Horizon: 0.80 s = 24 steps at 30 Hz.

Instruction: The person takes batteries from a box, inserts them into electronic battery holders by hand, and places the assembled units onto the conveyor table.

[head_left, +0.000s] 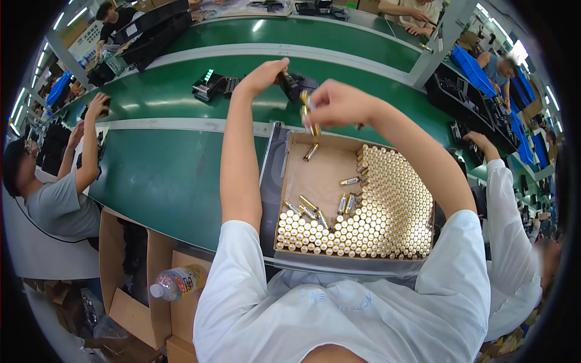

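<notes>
Watching right hand (342, 104) pinch gold-and-silver cylindrical metal batteries (305, 115), left hand (264, 76) apparently gripping black plastic device (294, 87); I'd keep device steady, batteries aligned.

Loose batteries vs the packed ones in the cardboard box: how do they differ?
Pose: most loose batteries lie on their sides; the packed batteries stand on end.
Visible face: the loose batteries show their sleeves; the packed batteries mainly show bright round ends.
Spacing: the loose batteries are scattered; the packed batteries sit tightly together.
Shared: both are cylindrical and in the same cardboard box.
</notes>
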Motion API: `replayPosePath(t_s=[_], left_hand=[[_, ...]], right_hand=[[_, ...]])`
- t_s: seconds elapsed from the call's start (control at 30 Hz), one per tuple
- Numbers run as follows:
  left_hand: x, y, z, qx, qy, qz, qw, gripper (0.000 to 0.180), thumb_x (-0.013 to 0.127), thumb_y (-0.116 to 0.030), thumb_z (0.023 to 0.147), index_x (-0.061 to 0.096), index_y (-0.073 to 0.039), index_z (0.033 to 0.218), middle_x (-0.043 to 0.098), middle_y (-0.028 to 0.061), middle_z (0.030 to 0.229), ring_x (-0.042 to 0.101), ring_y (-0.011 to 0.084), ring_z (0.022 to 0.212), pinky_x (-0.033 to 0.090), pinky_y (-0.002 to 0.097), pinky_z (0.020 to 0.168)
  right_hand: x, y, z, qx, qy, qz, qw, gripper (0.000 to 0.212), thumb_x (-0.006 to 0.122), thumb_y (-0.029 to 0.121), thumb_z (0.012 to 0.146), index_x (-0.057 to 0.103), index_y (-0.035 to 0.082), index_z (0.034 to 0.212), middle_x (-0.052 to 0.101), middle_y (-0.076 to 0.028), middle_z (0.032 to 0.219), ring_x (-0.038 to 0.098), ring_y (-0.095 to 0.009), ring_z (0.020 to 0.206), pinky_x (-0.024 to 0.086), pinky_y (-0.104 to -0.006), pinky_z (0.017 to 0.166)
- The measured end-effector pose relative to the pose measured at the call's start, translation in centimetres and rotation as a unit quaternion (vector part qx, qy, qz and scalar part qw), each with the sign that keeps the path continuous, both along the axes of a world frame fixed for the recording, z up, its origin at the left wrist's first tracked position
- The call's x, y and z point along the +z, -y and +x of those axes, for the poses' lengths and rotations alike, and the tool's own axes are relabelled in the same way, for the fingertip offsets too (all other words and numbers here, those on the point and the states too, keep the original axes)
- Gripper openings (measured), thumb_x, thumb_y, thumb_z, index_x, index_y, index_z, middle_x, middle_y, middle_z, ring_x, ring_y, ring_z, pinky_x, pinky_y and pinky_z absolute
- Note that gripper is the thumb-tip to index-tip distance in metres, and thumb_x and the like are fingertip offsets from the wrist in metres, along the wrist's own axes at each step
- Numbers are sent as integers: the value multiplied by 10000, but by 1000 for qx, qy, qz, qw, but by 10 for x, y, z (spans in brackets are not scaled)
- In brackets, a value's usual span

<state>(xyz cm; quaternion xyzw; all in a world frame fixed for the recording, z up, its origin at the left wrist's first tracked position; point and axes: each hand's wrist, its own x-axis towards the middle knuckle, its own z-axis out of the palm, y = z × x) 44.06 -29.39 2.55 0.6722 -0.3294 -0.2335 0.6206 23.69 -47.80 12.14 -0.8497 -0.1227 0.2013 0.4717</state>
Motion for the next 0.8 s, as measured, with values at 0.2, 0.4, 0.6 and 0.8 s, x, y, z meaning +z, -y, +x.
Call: replayPosePath(t_s=[0.2, 0.4, 0.6, 0.8], left_hand=[[18, 29, -24, 22, 26, -30, 999, 198, 614, -191, 963, 632, -36, 1085, 670, 76, 945, 592, 153, 860, 461, 245, 796], [24, 51, -26, 83, 13, -75, 994, 263, 582, -157, 976, 525, 16, 1165, 636, 107, 1025, 606, 167, 884, 517, 286, 760], [48, 67, -59, 105, -94, -165, 976, 297, 594, -182, 982, 505, 28, 1172, 629, 134, 1019, 632, 195, 883, 581, 347, 751], [53, 72, -57, 89, -196, -207, 954, 205, 587, -166, 980, 599, 12, 1082, 646, 116, 928, 654, 198, 777, 601, 380, 705]], right_hand=[[-11, 15, 50, -267, 162, 16, 950, 258, 725, 241, 822, 699, 17, 696, 606, -21, 571, 475, -94, 481, 397, -225, 482], [1, 10, 70, -337, 259, -86, 901, 311, 732, 288, 800, 713, -2, 688, 651, -51, 599, 539, -126, 513, 461, -232, 541], [17, 25, 81, -315, 213, -127, 916, 259, 676, 243, 775, 731, 2, 693, 688, -89, 662, 604, -203, 567, 511, -295, 573], [23, 24, 74, -295, 206, -107, 927, 277, 749, 265, 775, 727, -4, 713, 668, -62, 617, 583, -150, 553, 480, -265, 554]])
